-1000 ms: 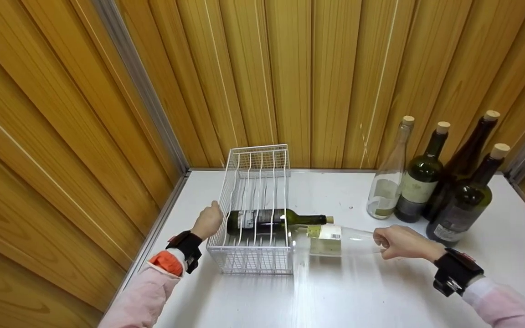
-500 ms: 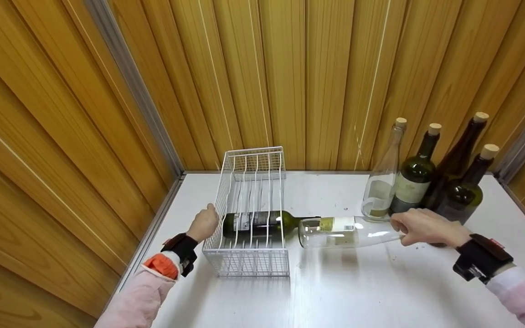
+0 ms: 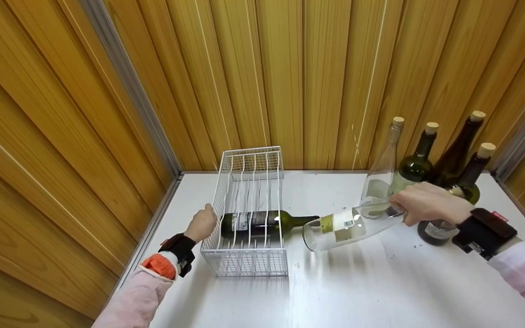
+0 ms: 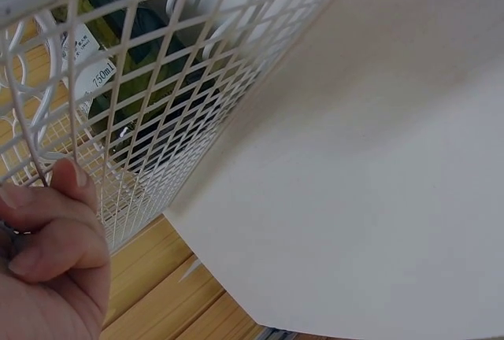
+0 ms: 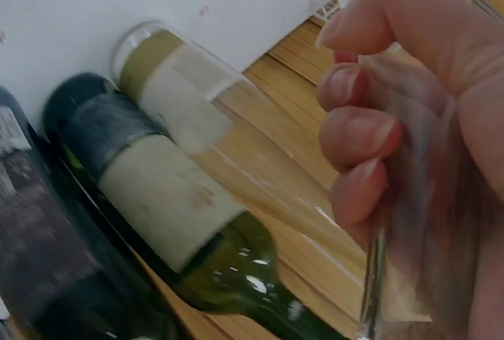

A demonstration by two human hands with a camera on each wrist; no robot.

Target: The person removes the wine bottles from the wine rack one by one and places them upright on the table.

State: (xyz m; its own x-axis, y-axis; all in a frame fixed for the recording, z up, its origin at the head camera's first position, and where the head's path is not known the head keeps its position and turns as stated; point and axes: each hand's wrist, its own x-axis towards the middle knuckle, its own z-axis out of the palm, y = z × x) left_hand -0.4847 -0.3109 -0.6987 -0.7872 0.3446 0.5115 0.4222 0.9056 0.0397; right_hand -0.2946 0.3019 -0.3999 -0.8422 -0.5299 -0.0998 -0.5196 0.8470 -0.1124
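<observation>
Slanting over a white bench (image 3: 358,291), a clear bottle (image 3: 345,225) is held by its neck in the curled right grip (image 3: 431,202), its base near a wire rack (image 3: 244,250). The wire rack's side is pinched by the left grip (image 3: 202,223); inside, a green bottle (image 3: 260,223) is laid crosswise, neck protruding. Four corked bottles (image 3: 415,168) are grouped nearby.

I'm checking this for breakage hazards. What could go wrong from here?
The base of the tilted clear bottle could knock the green bottle lying in the wire rack; they overlap in the head view. The right hand, gripping the tilted one by its neck, appears close to the standing bottles and might topple one.
</observation>
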